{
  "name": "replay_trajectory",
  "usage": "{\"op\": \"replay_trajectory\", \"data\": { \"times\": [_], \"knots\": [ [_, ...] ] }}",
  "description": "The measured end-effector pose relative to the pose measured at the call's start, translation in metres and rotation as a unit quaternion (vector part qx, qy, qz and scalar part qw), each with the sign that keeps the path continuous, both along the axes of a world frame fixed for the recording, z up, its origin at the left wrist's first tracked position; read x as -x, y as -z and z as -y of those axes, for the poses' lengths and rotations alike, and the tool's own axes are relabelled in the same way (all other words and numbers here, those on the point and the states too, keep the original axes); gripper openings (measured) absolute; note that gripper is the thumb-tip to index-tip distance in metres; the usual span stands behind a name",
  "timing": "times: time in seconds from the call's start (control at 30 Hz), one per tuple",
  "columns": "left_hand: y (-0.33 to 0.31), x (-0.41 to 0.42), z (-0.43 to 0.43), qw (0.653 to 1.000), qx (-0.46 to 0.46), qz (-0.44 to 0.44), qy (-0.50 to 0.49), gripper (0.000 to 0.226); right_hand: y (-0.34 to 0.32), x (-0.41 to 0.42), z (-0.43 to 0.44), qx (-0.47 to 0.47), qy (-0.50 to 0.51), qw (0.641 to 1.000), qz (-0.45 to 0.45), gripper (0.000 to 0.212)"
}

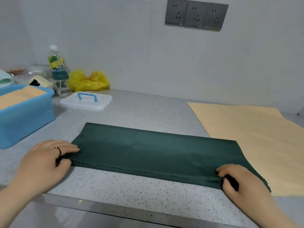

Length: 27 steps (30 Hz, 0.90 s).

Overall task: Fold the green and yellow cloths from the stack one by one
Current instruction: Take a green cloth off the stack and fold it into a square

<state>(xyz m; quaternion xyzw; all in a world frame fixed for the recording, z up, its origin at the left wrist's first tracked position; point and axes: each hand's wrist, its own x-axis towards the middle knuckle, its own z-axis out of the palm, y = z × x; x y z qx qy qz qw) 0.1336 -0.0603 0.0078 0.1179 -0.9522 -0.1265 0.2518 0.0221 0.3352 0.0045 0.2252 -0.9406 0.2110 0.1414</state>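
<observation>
A dark green cloth (153,150) lies folded in half as a long strip across the speckled counter (131,191), its zigzag edges stacked along the near side. My left hand (44,160) pinches the cloth's near left corner between thumb and fingers. My right hand (243,181) pinches the near right corner the same way. A pale yellow cloth (256,137) lies spread flat at the right, partly under the green cloth's right end.
A blue tub (24,119) holding folded yellow cloth stands at the left. Behind it are a white lid with a blue handle (86,101), a drink bottle (56,63), a yellow plastic bag (87,81) and small clutter. The counter's front edge runs just below my hands.
</observation>
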Motion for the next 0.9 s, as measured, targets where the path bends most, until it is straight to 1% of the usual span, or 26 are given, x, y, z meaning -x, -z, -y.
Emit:
{"op": "replay_trajectory", "data": {
  "times": [0.07, 0.13, 0.17, 0.23, 0.3, 0.4, 0.5, 0.53, 0.6, 0.7, 0.73, 0.8, 0.9],
  "knots": [
    [-0.008, 0.008, -0.010, 1.000, -0.022, -0.008, 0.011, 0.057, 0.000, 0.001, 0.000, -0.004, -0.017, 0.999, -0.033, 0.031],
    [-0.019, 0.024, -0.030, 0.999, -0.030, 0.013, 0.033, 0.043, 0.001, 0.002, -0.001, -0.013, -0.031, 0.997, -0.072, 0.033],
    [-0.020, 0.036, -0.040, 0.998, -0.019, 0.032, 0.052, 0.038, 0.001, 0.002, -0.001, -0.015, -0.038, 0.995, -0.086, 0.031],
    [-0.023, 0.065, -0.061, 0.991, 0.004, 0.096, 0.094, 0.044, 0.001, 0.002, -0.001, -0.013, -0.058, 0.992, -0.109, 0.021],
    [-0.023, 0.094, -0.082, 0.978, 0.021, 0.164, 0.130, 0.049, 0.001, 0.003, -0.002, -0.007, -0.072, 0.990, -0.125, 0.015],
    [-0.016, 0.126, -0.099, 0.959, 0.041, 0.241, 0.140, 0.053, 0.002, 0.004, -0.005, -0.012, -0.090, 0.985, -0.145, 0.011],
    [-0.006, 0.139, -0.099, 0.951, 0.048, 0.271, 0.138, 0.055, 0.002, 0.003, -0.007, -0.013, -0.099, 0.989, -0.110, 0.020],
    [-0.002, 0.140, -0.098, 0.950, 0.051, 0.275, 0.137, 0.055, 0.000, 0.001, -0.006, -0.011, -0.101, 0.990, -0.098, 0.019],
    [0.003, 0.139, -0.097, 0.951, 0.052, 0.272, 0.135, 0.054, -0.005, -0.001, -0.003, -0.005, -0.092, 0.992, -0.087, 0.008],
    [0.007, 0.138, -0.098, 0.957, 0.047, 0.257, 0.128, 0.052, -0.023, 0.006, 0.013, 0.017, -0.062, 0.998, -0.011, 0.019],
    [0.008, 0.138, -0.099, 0.958, 0.045, 0.254, 0.128, 0.052, -0.031, 0.011, 0.024, 0.012, -0.058, 0.998, 0.024, 0.020],
    [0.009, 0.138, -0.099, 0.959, 0.041, 0.250, 0.128, 0.052, -0.045, 0.025, 0.056, -0.014, -0.054, 0.997, 0.051, 0.015],
    [0.010, 0.137, -0.098, 0.960, 0.038, 0.245, 0.129, 0.052, -0.046, 0.050, 0.123, -0.061, -0.050, 0.994, 0.069, 0.026]
  ]
}}
